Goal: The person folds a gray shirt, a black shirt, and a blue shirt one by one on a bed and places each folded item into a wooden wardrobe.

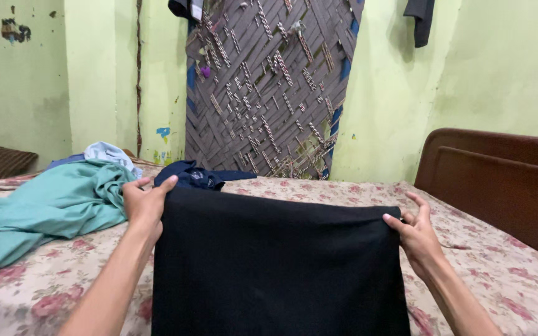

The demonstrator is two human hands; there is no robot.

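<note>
Left hand (146,204) pinches black cloth (278,267) top corner, right hand (417,236) likewise, frame centre. Risk: light fingertip grip slips, edge sags, crease forms on bed (499,261).

The folded cloth (278,267) lies on the bed (499,274) at 6 o'clock. The left hand (144,202) grips its corner at 9 o'clock; the right hand (415,233) grips its corner at 3 o'clock. A garment pile (51,205) lies at 9 o'clock, a small garment (197,175) at 12 o'clock behind the cloth. The headboard (499,180) stands at 3 o'clock; a woven panel (269,87) leans on the wall at 12 o'clock.
</note>
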